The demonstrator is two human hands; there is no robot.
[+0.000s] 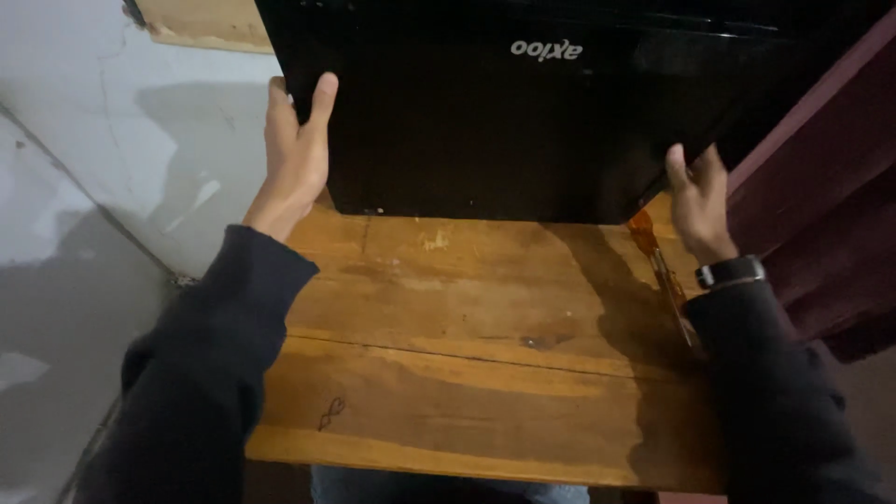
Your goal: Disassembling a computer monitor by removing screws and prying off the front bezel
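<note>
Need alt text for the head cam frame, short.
Two hands, the left hand and right hand, grip the side edges of a black laptop above a worn wooden table. Dark sleeves; a watch on the right wrist.

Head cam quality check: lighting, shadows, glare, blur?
Head view: dim, uneven light; dark shadow falls across the right of the brown wooden tabletop; faint sheen on the glossy black laptop lid; left hand and right hand gripping it look slightly soft.
</note>
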